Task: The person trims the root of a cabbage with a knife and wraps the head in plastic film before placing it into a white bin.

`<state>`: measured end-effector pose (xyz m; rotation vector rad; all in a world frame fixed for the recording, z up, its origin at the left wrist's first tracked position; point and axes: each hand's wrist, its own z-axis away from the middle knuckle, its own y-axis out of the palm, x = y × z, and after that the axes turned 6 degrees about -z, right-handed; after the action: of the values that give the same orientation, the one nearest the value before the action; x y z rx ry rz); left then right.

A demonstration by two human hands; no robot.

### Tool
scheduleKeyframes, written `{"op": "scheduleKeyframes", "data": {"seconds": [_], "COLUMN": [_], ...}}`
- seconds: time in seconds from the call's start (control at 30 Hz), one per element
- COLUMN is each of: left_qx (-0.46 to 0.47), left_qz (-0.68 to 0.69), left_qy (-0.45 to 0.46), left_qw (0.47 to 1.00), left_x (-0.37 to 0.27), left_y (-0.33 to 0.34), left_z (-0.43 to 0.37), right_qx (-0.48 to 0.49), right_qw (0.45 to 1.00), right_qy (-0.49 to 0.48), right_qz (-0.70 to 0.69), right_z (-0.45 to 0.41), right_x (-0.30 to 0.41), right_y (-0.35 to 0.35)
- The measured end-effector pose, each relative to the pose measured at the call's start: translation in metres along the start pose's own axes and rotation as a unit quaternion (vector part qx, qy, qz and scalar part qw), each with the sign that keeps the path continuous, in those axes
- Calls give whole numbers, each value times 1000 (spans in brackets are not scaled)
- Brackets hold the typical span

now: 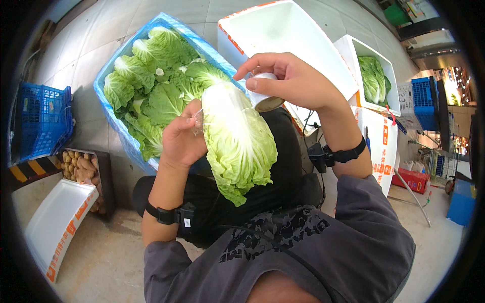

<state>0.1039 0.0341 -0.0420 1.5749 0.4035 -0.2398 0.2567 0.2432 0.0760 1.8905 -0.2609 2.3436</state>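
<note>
A napa cabbage (238, 140) hangs over my lap with its pale base end pointing away from me and its leaf tips towards me. At its left side my left hand (184, 140) pinches a gathered bit of clear plastic film (198, 122). My right hand (286, 81) grips a small white roll of film (264, 97) with a brown core, close to the cabbage's upper right side. Thin clear strands lie across the cabbage near its base. Beyond my left hand stands a blue-lined crate (110, 117) full of napa cabbages (163, 98).
An open white foam box (280, 30) stands ahead, and another foam box (394, 72) to the right holds leafy cabbages. A foam lid (60, 223) and a bin of potatoes (85, 166) lie left, near a blue basket (43, 117). A cable hangs by my right wrist strap.
</note>
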Motion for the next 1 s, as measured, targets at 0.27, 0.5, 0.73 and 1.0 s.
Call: {"op": "scheduleKeyframes", "data": {"seconds": [0.27, 0.5, 0.73, 1.0], "left_qx": [18, -11, 5, -1], "left_qz": [-16, 9, -18, -32], "left_qy": [-7, -10, -17, 16], "left_qw": [1000, 1000, 1000, 999], "left_x": [-1, -1, -2, 10], "left_y": [5, 13, 20, -10], "left_z": [0, 5, -1, 4], "right_qx": [17, 12, -53, 19], "right_qw": [999, 998, 956, 944], "right_qy": [10, -1, -70, -46], "right_qz": [45, 56, 278, 327], "right_z": [17, 26, 30, 14], "right_x": [11, 25, 6, -14], "right_y": [2, 7, 7, -5]}}
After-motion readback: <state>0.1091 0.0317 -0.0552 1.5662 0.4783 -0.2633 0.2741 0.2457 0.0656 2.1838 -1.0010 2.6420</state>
